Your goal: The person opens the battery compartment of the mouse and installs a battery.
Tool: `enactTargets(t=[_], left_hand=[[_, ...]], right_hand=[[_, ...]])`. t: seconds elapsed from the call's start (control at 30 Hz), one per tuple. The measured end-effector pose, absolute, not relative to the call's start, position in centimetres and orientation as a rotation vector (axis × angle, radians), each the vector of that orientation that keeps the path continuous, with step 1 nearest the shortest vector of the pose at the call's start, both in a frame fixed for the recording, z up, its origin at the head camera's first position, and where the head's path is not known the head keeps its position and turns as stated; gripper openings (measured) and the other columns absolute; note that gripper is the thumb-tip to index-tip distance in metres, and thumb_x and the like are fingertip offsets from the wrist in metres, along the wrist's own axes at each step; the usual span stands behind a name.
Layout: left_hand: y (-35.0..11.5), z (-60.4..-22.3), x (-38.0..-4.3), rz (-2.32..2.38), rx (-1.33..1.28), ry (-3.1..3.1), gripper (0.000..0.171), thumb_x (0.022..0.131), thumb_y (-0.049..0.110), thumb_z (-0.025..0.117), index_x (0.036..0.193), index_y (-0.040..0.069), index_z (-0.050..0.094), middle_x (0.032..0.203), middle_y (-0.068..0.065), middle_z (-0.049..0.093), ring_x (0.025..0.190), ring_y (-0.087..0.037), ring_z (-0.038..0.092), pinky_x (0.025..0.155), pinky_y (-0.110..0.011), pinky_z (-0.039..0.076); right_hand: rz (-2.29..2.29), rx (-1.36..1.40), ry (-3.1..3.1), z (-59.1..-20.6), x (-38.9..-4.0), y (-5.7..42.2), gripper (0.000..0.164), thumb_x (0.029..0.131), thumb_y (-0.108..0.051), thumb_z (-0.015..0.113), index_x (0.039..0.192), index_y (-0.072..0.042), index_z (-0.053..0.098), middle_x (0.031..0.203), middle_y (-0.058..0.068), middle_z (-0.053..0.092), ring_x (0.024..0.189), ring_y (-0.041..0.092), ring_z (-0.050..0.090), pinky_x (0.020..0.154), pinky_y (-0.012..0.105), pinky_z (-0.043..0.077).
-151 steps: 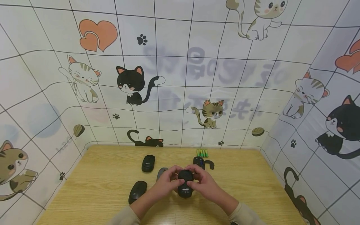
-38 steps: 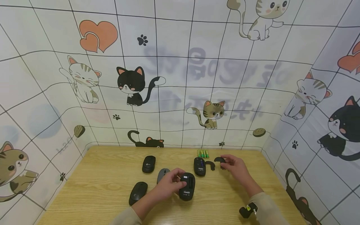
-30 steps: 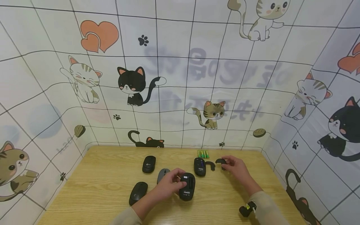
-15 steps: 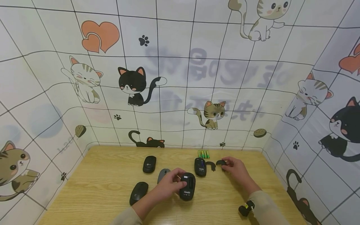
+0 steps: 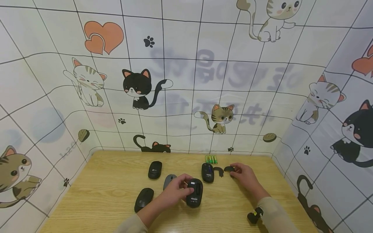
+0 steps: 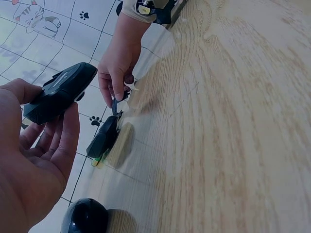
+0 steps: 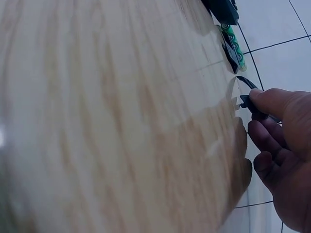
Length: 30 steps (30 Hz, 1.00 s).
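Observation:
My left hand (image 5: 175,191) grips a black computer mouse (image 5: 196,196) with its underside up. A long dark recess shows in that underside. In the left wrist view this mouse (image 6: 63,92) is clear of the table, between thumb and fingers. To the right, my right hand (image 5: 247,178) pinches a curved black battery cover (image 5: 228,169) at or just above the tabletop. The right wrist view has the cover (image 7: 252,104) between thumb and fingers. A similar curved cover (image 5: 219,171) lies left of it, beside a second upturned mouse (image 5: 208,173).
Several green batteries (image 5: 211,159) stand in a row at the back of the wooden table (image 5: 105,184). Two black mice (image 5: 155,169) lie at left, one nearer the front. A grey mouse (image 5: 169,180) is partly hidden behind the left hand. A printed cloth (image 5: 180,123) encloses the table.
Five seconds ago both hands were on the mouse. The cover is now off it, and my right hand has carried it right, lowering slightly in the last second. The left hand stays put.

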<state>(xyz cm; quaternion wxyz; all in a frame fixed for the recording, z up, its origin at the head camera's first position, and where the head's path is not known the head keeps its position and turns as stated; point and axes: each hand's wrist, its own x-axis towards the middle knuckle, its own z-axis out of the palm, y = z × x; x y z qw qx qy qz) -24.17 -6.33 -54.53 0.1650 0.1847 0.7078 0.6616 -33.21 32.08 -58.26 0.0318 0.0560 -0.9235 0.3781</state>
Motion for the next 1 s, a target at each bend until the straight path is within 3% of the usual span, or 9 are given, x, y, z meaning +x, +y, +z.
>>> enactTargets(t=[0.77, 1.0], left_hand=[[-6.35, -54.38, -24.09, 1.879, 0.530, 2.020, 0.033, 0.106, 0.013, 0.073, 0.138, 0.007, 0.066, 0.117, -0.008, 0.063, 0.096, -0.020, 0.063, 0.071, -0.035, 0.067], [-6.29, -54.25, -24.04, 1.874, 0.529, 2.031, 0.032, 0.106, 0.012, 0.073, 0.136, 0.007, 0.067, 0.116, -0.008, 0.063, 0.096, -0.020, 0.064, 0.071, -0.033, 0.067]], right_hand=[[1.167, 0.189, -2.879, -58.35, -33.16, 32.32, 0.033, 0.102, -0.011, 0.082, 0.132, -0.001, 0.075, 0.117, 0.012, 0.071, 0.103, 0.027, 0.071, 0.086, 0.044, 0.060], [1.198, 0.183, -2.861, -58.52, -33.17, 32.53, 0.030, 0.103, -0.013, 0.080, 0.131, -0.002, 0.075, 0.117, 0.011, 0.068, 0.101, 0.025, 0.068, 0.082, 0.040, 0.058]])
